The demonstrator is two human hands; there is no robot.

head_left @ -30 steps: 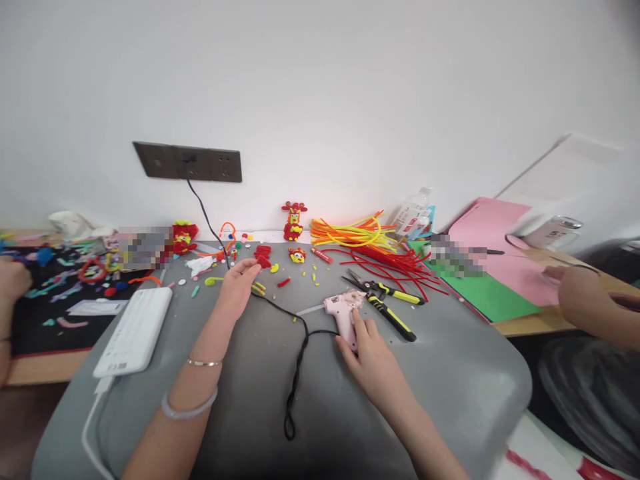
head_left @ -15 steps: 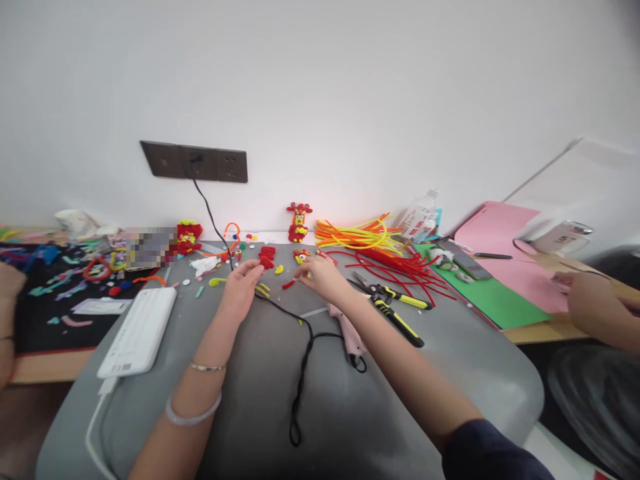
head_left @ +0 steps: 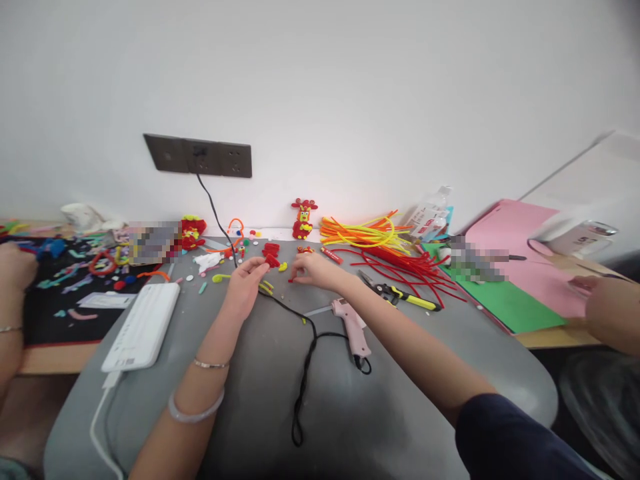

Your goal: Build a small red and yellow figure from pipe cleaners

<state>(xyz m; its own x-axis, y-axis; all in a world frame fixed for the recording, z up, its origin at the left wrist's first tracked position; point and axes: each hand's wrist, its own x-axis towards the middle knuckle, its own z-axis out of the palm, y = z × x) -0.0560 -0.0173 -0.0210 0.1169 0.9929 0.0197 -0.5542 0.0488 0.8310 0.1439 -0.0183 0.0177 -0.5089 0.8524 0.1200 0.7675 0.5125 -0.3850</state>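
My left hand [head_left: 243,283] rests on the grey table [head_left: 400,400] and pinches a small red pipe-cleaner piece [head_left: 273,261] at its fingertips. My right hand [head_left: 313,271] reaches forward and its fingertips close on a short red bit [head_left: 291,279] lying on the table. The pink glue gun [head_left: 351,325] lies on the table under my right forearm, its black cord [head_left: 305,373] trailing towards me. A small yellow and red figure head [head_left: 303,250] sits just beyond my right hand.
A red and yellow figure [head_left: 303,221] stands by the wall. Orange, yellow and red pipe cleaners [head_left: 370,233] and yellow-handled cutters [head_left: 405,295] lie right. A white power bank [head_left: 144,325] lies left. Other people's hands [head_left: 15,267] [head_left: 600,313] show at both edges.
My right hand let go of the glue gun and reached forward to the small pieces near my left hand, then closed on a red bit. My left hand stayed put.
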